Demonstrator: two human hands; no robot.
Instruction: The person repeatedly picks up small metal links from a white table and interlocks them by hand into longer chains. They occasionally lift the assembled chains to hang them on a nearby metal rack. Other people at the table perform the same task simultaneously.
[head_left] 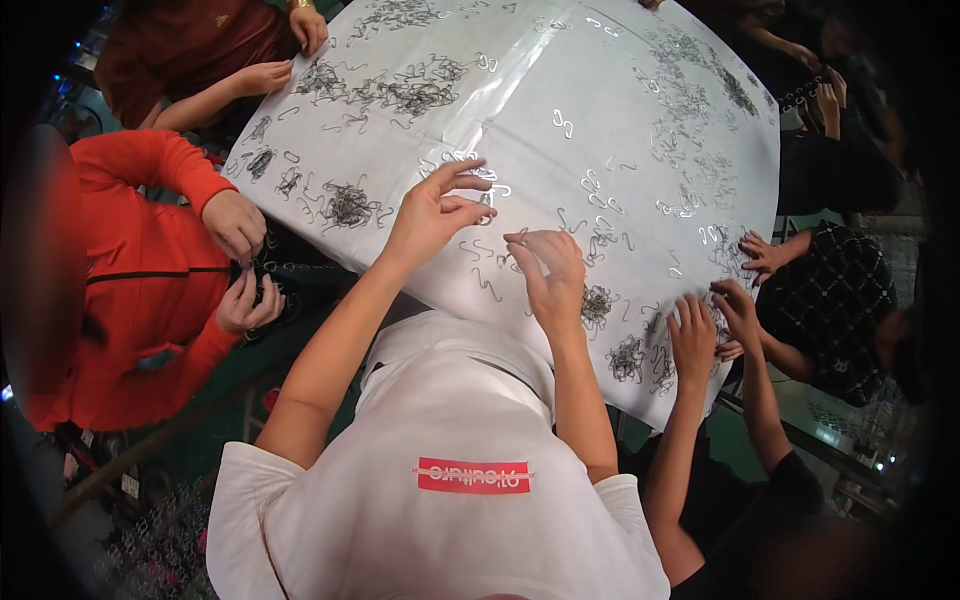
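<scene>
My left hand is over the near part of the white-covered table. Its thumb and index finger pinch a small bent wire hook, while the other fingers stretch out. To its right and a little nearer, my right hand has its fingers bent toward the thumb. Something thin seems to be at those fingertips, too small to make out. Loose wire hooks lie below and between my hands, and a small heap of them sits just right of my right hand.
More heaps of wire hooks are scattered across the table. On the left, a person in a red jacket works with both hands close together. Another person's hands are over the table at right. Others stand around the far edges.
</scene>
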